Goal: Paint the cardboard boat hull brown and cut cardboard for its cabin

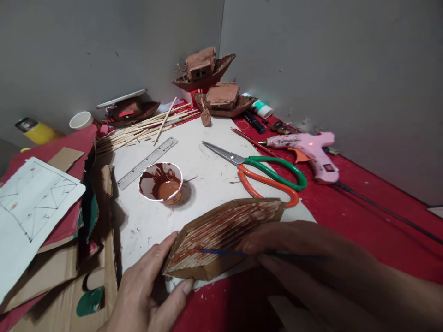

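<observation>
While the boat-shaped cardboard piece [221,226] sits partly over white paper [194,157] on the red table [374,216], to the right of the paint cup [148,180] and nearer me, I judge the step in hand to be brushing brown paint onto its ribbed face. Reddish-brown streaks cover it unevenly, pale lines showing between ridges; the rim looks bare tan. On my feed, my left hand [148,276] grips the cup-side end, and my right hand [297,253] holds a blurred blue brush [221,252]; I cannot tell whether its tip touches. The next stroke, I think, calls for following the grooves over a steadied piece. Right of the cup lie scissors [242,160]; beyond it, wooden sticks [138,127].
</observation>
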Action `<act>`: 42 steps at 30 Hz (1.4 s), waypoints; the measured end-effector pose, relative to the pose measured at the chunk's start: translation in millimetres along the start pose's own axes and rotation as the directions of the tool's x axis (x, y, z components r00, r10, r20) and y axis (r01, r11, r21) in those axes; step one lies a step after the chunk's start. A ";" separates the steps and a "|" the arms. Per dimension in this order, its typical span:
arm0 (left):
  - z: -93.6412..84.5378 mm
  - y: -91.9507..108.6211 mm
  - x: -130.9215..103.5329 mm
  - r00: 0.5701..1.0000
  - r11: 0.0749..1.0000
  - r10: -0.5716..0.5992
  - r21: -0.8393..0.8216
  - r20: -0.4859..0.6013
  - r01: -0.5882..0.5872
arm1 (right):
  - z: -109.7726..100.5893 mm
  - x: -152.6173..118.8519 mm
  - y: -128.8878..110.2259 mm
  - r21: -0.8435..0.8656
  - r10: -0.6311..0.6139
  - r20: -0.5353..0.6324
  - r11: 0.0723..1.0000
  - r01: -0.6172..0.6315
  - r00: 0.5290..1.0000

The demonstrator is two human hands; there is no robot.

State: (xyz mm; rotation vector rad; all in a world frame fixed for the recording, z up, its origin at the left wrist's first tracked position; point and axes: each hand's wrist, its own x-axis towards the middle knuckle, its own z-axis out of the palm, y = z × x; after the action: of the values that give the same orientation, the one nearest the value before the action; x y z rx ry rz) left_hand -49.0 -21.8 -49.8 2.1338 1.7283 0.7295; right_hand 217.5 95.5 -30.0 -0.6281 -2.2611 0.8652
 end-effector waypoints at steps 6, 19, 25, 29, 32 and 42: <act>-1.0 1.8 1.2 1.000 1.000 -0.007 -0.004 -0.010 0.007 | -0.9 -1.6 0.6 -0.028 0.037 -0.022 0.999 -0.038 0.999; 0.3 2.1 4.0 0.999 1.000 0.027 -0.008 -0.029 -0.027 | 2.5 0.3 -2.3 0.188 0.035 0.062 0.981 -0.046 0.997; -0.2 1.3 3.7 1.000 1.000 0.014 -0.008 -0.023 -0.014 | -0.1 0.7 0.2 0.077 0.126 -0.012 0.989 -0.124 0.992; -0.2 0.1 3.3 1.000 1.000 0.015 -0.001 -0.016 -0.015 | 0.4 3.5 -2.7 0.135 0.036 -0.001 0.990 -0.036 0.999; -0.1 1.4 3.4 0.999 0.999 0.035 -0.009 -0.033 -0.035 | 0.3 2.8 -3.2 0.148 -0.005 0.058 0.989 -0.004 0.998; -0.8 4.5 7.2 1.000 1.000 0.012 -0.021 -0.024 -0.012 | -0.3 -1.5 -0.5 0.036 0.073 -0.039 0.997 -0.072 0.997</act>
State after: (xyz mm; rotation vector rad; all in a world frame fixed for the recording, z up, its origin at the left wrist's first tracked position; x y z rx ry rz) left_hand -44.7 -15.9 -45.3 2.1315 1.7140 0.7765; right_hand 218.7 94.3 -30.1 -0.7094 -2.1948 0.9161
